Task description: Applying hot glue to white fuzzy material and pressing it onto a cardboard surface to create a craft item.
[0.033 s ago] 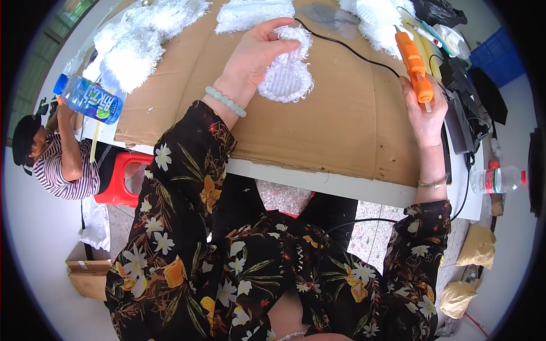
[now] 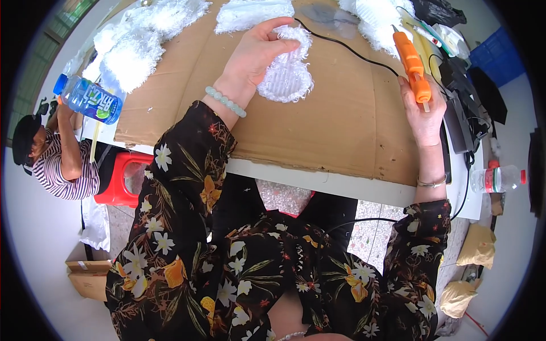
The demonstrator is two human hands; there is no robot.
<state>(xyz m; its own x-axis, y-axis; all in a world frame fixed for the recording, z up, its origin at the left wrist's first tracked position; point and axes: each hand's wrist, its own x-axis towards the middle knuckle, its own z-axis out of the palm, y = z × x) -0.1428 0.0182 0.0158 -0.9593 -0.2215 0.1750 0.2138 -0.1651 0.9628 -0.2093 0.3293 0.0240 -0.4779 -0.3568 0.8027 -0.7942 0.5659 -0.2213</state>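
Observation:
Between the thumb and fingers of my left hand [image 2: 250, 57] is a white fuzzy-edged piece [image 2: 286, 79] of figure-eight outline with a ribbed face. Its lower lobe hangs over the brown cardboard sheet [image 2: 341, 122]. My right hand [image 2: 425, 113], at the sheet's right edge, is closed around an orange glue gun [image 2: 410, 62]. The gun's thin nozzle points up and away, and a pale glue stick pokes out of its rear end. My right fingers are partly hidden behind the gun.
White fluffy pieces [image 2: 131, 48] lie at the far left, more [image 2: 372, 23] at the far right. A black cable [image 2: 347, 47] crosses the cardboard. Bottles stand out at left [image 2: 94, 101] and right [image 2: 497, 179]. A person in a striped shirt [image 2: 65, 170] sits at left near a red stool [image 2: 119, 182].
The glue gun in my right hand has shifted very slightly to the left. My left hand and the fuzzy piece have stayed in place.

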